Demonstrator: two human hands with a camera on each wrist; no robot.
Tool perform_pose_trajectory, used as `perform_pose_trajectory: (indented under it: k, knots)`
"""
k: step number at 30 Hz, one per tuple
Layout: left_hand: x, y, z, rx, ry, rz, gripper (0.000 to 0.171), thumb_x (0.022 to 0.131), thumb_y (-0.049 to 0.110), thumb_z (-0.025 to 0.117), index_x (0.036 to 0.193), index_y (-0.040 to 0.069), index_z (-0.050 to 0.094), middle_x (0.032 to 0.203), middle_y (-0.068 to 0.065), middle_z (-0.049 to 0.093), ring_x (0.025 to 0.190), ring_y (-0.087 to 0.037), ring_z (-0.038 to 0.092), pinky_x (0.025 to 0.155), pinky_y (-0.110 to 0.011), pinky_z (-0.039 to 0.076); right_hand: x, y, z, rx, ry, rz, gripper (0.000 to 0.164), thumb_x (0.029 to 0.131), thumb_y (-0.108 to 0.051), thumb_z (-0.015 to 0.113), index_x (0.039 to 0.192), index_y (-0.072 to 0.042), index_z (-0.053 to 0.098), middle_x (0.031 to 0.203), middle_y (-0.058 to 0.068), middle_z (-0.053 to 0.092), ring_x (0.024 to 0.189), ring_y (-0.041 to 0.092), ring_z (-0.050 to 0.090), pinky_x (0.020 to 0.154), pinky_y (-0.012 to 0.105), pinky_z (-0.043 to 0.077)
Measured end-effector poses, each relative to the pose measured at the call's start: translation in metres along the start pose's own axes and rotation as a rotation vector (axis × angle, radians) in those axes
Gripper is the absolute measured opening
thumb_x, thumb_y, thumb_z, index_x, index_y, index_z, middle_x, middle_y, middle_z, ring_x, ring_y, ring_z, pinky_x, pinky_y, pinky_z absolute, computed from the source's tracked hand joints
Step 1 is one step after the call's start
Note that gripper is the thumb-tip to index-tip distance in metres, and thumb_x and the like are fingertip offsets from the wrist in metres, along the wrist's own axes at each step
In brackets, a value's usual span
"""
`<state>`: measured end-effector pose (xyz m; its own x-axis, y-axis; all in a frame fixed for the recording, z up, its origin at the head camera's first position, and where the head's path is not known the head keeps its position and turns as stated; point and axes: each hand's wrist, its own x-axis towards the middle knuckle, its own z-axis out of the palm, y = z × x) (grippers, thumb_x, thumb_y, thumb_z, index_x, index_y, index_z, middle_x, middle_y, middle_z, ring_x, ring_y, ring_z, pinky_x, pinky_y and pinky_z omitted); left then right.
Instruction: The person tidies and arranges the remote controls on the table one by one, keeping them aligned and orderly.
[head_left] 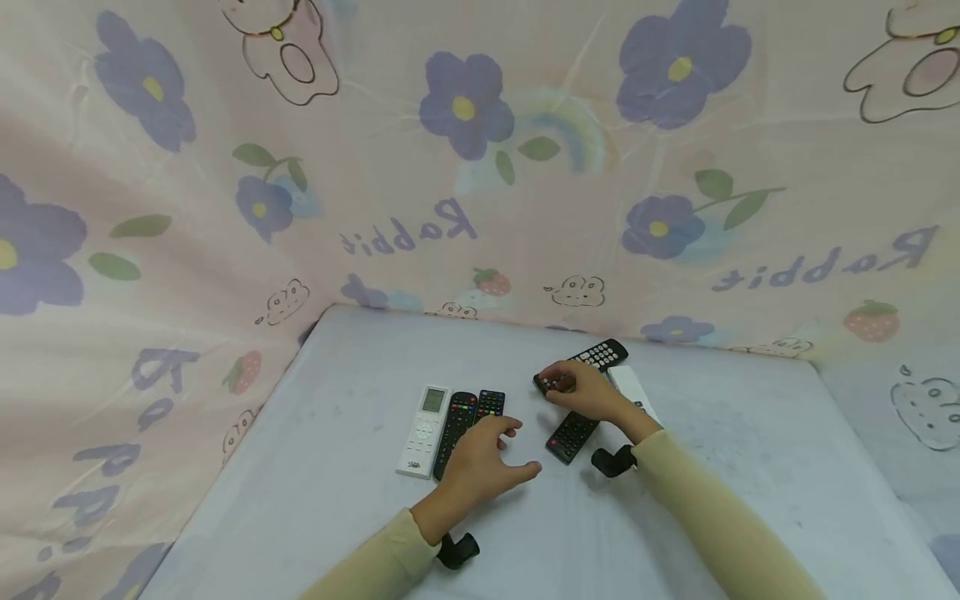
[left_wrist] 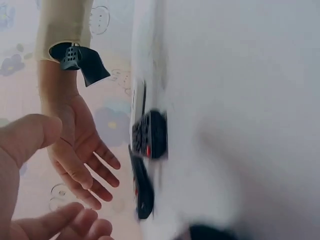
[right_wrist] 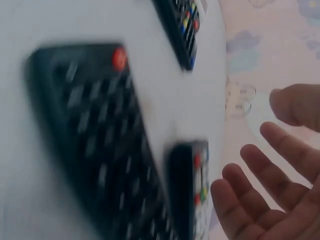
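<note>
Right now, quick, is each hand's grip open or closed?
Left hand: open, holding nothing.
Right hand: open, holding nothing, near the black remote control with white buttons.

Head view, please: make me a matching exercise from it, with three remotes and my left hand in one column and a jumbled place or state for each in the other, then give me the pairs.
Column one
1. White remote with a grey screen
2. Other white remote
3. Black remote with large pale buttons
4. Left hand

Column two
A. Thumb apart from the fingers, holding nothing
B. Rightmost of the remotes
C. Farthest back of the remotes
D. Leftmost of the remotes

Right pairs: 1-D, 2-B, 3-C, 4-A.
</note>
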<state>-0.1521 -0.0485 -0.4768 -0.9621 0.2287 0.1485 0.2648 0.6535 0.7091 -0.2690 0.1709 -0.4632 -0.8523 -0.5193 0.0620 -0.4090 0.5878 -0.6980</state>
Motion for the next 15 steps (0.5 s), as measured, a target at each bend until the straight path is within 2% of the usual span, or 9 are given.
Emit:
perform_pose_trajectory:
  k: [3,9,15]
  knots:
    - [0.004,0.006,0.012,-0.033,0.0,-0.036,0.061,0.071,0.045,0.081,0.12,0.013,0.064,0.11,-0.002,0.065,0.09,-0.014,0.063,0.068,-0.019,0.047,-0.008,0.011,-0.011,-0.039,0.007,0.017,0.035,0.086,-0.012,0.069,0.119,-0.002,0.063,0.119,0.016,0.066,0.104,0.035,0.063,0.086,0.047,0.054]
    - [0.014,0.012,0.039,-0.067,0.015,-0.105,0.059,0.07,0.043,0.082,0.118,0.014,0.066,0.104,-0.002,0.066,0.088,-0.013,0.063,0.065,-0.02,0.047,-0.024,0.03,-0.031,-0.091,-0.025,0.038,0.038,0.083,-0.008,0.07,0.12,-0.002,0.063,0.121,0.017,0.061,0.104,0.036,0.061,0.084,0.045,0.055]
    - [0.024,0.016,0.058,-0.1,0.035,-0.15,0.058,0.069,0.041,0.084,0.117,0.016,0.065,0.105,-0.001,0.065,0.088,-0.012,0.061,0.067,-0.02,0.047,-0.03,0.044,-0.044,-0.131,-0.076,0.063,0.044,0.082,-0.006,0.071,0.124,-0.002,0.06,0.128,0.02,0.056,0.113,0.042,0.057,0.093,0.051,0.05]
